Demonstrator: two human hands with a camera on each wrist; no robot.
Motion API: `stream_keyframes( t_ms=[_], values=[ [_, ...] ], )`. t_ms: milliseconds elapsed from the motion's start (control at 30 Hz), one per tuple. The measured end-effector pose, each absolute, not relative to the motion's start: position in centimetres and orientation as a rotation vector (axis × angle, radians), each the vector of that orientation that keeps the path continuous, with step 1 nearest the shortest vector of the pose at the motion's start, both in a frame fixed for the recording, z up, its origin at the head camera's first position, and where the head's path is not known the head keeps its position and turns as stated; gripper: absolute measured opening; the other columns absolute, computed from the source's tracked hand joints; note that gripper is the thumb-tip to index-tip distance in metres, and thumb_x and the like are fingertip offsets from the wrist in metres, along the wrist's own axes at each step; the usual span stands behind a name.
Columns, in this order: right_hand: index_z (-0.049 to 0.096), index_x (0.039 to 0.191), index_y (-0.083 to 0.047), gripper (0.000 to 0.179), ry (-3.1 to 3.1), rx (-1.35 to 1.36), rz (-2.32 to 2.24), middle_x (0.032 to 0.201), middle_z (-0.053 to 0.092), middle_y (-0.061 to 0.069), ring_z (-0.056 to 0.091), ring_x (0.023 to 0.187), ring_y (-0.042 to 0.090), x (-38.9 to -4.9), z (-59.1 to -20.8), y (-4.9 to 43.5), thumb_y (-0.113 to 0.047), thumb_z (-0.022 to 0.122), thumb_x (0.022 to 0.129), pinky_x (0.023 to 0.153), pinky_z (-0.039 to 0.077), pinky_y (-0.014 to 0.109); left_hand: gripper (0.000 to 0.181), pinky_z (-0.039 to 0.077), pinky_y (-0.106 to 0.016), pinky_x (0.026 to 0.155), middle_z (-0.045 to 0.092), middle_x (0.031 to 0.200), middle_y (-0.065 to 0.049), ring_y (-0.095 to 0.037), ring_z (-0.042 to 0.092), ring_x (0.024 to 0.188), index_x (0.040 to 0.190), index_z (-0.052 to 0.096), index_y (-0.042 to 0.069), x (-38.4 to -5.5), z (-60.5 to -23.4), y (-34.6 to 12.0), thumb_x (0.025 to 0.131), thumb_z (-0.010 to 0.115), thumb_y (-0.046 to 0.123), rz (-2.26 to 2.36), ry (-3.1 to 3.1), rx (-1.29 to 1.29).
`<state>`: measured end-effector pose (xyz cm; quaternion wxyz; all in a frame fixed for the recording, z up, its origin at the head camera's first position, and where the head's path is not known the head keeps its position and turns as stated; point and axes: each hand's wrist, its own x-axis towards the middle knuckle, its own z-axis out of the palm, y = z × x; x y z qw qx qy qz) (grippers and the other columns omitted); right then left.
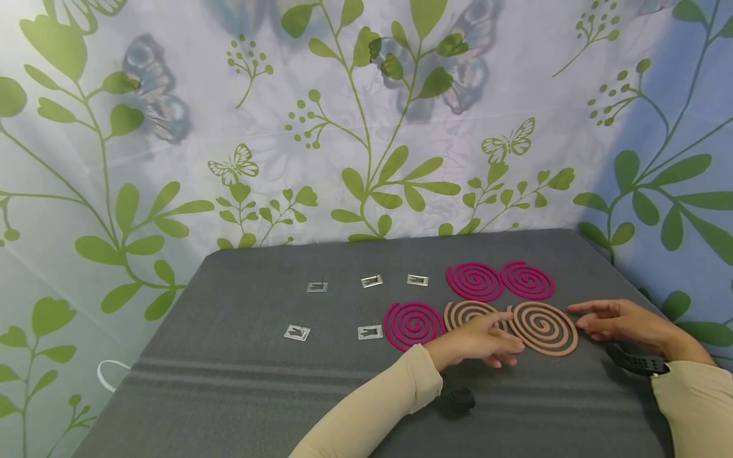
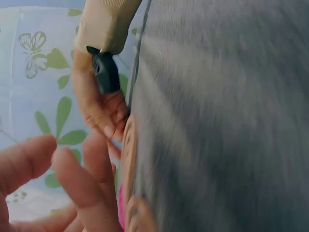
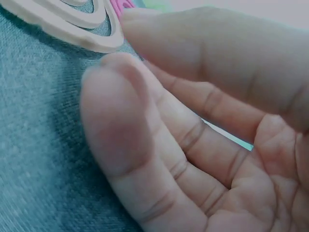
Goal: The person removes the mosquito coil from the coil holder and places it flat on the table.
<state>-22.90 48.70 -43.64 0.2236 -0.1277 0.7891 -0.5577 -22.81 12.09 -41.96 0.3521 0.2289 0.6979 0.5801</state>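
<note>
My left hand hovers over the two tan mosquito coils, its fingers loosely bent with nothing seen between them. It partly hides the left tan coil. The right tan coil lies flat on the grey table, just beyond those fingertips. At that coil's right edge is my right hand, index finger extended and the others loosely bent. In the right wrist view, the fingers hold nothing and the tan coil lies just past them.
Two magenta coils lie side by side behind the tan ones, and another magenta coil is to their left. Several small metal coil stands are spread over the left part of the grey table. A leaf-patterned cloth hangs behind.
</note>
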Motion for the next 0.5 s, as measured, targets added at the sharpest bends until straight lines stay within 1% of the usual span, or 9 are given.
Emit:
stream_keyframes(
  t_ms=[33,67,167,233,367,500],
  values=[
    [0.072,0.119,-0.052,0.054,2.180,-0.338,-1.541,0.112,0.076,-0.018,0.071,0.098,0.002,-23.0,-43.6,48.7,-0.003,0.053,0.113,0.082,0.060,0.023,0.065,0.059,-0.023,0.067,0.080,0.110,-0.006,-0.011,0.074,0.082,0.165,0.044,0.008,-23.0,-41.9,11.7,0.106,0.070,0.009,1.499,1.818,0.635],
    [0.072,0.118,-0.053,0.053,2.183,-0.322,-1.543,0.113,0.076,-0.018,0.071,0.098,0.002,-23.0,-43.5,48.7,-0.004,0.053,0.113,0.083,0.060,0.023,0.060,0.059,-0.023,0.069,0.080,0.114,-0.008,-0.009,0.074,0.082,0.163,0.048,0.008,-23.2,-41.7,11.2,0.107,0.069,0.008,1.501,1.825,0.675],
    [0.071,0.117,-0.054,0.049,2.209,-0.271,-1.537,0.114,0.075,-0.018,0.071,0.099,0.004,-23.2,-43.2,48.6,-0.008,0.052,0.115,0.084,0.061,0.025,0.048,0.061,-0.024,0.074,0.078,0.124,-0.012,-0.007,0.073,0.088,0.156,0.058,0.005,-23.7,-41.3,9.9,0.108,0.066,0.006,1.526,1.841,0.746],
    [0.071,0.118,-0.054,0.050,2.241,-0.266,-1.553,0.112,0.076,-0.016,0.072,0.097,0.007,-23.2,-43.0,48.2,-0.009,0.051,0.115,0.084,0.061,0.026,0.043,0.062,-0.026,0.076,0.077,0.127,-0.014,-0.009,0.074,0.091,0.152,0.062,0.005,-23.8,-40.9,8.8,0.109,0.064,0.005,1.549,1.866,0.780],
    [0.069,0.120,-0.054,0.053,2.410,-0.300,-1.598,0.110,0.076,-0.013,0.072,0.095,0.008,-22.9,-42.8,46.7,-0.004,0.053,0.114,0.079,0.061,0.027,0.036,0.058,-0.023,0.081,0.079,0.124,-0.013,-0.009,0.074,0.100,0.144,0.069,0.007,-23.9,-40.1,6.1,0.109,0.064,0.007,1.547,2.044,0.898],
    [0.065,0.121,-0.056,0.050,2.689,-0.302,-1.552,0.109,0.071,-0.027,0.070,0.094,0.000,-22.6,-42.7,45.1,-0.007,0.060,0.112,0.075,0.061,0.024,0.032,0.054,-0.022,0.091,0.079,0.125,-0.009,-0.009,0.073,0.110,0.141,0.072,0.009,-24.0,-39.3,2.3,0.111,0.064,0.015,1.465,2.356,1.017]
  ],
)
